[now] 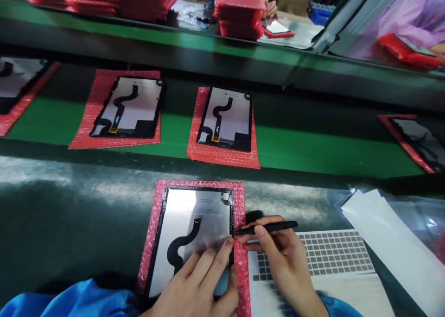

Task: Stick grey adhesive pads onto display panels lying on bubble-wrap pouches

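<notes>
In front of me a tablet screen panel [213, 227] lies back side up on a pink bubble-wrap sheet [149, 261]. A curved black ribbon cable [179, 243] runs across its silvery back. My left hand [205, 282] rests on the lower part of the panel, fingers stretched out, one fingertip at the right edge. Black tweezers [267, 227] are pinched in my right hand [283, 256], their tip touching the panel's right frame near that fingertip. Whether the tips hold anything is too small to tell. Under my right hand lies a sheet of small grey square stickers [333, 252].
Beyond the bench, a green conveyor belt [313, 143] carries more panels [225, 117] on red bubble wrap. White paper strips [392, 247] lie at the right. Red bubble-wrap stacks [239, 11] stand on the shelf behind, where co-workers' hands [270, 7] and a pink sleeve [413, 13] show.
</notes>
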`<state>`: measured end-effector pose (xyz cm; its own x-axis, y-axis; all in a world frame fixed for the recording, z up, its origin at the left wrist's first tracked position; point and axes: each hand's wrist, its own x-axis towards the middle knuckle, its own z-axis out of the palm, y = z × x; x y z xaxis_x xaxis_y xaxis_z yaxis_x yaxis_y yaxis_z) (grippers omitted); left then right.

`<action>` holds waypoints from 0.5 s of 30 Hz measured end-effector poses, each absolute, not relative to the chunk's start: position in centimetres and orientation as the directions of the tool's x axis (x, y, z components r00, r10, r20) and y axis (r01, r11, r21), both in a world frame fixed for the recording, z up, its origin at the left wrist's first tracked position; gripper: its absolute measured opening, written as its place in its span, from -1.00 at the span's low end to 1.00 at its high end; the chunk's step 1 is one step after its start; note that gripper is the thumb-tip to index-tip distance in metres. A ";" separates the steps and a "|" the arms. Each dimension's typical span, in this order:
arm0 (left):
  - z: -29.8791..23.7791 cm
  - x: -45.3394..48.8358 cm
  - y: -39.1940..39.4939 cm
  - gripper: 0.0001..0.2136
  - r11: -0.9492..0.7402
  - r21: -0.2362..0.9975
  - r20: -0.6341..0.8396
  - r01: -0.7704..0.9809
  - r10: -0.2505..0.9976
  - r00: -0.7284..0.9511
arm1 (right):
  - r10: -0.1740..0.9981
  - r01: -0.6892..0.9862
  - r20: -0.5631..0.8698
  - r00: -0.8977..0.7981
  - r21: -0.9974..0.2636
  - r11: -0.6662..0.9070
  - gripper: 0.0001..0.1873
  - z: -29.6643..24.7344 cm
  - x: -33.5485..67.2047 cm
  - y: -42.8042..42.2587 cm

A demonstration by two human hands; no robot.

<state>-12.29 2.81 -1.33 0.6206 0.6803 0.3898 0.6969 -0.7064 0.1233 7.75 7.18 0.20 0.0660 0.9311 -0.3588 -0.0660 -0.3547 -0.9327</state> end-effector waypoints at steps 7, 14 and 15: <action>-1.7 -12.7 2.0 -0.61 -0.714 0.218 0.363 0.665 0.692 0.624 | 0.944 -0.140 -0.322 0.077 -0.940 -0.310 -0.70 0.9 7.5 7.5; 2.4 -15.9 13.7 -0.66 -0.153 0.589 -0.018 0.793 0.979 0.202 | 0.955 -0.200 -0.226 0.194 -0.962 -0.187 -0.67 1.8 8.6 7.0; 2.6 -16.8 16.7 -0.66 -0.062 0.561 -0.006 0.825 0.997 0.079 | 0.953 -0.205 -0.220 0.210 -0.963 -0.177 -0.66 1.8 8.7 7.0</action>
<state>-16.79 16.69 2.63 0.0788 0.9969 -0.0060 0.8253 -0.0618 0.5613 8.70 7.05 1.84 0.2102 0.9526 -0.2199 -0.2049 -0.1770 -0.9627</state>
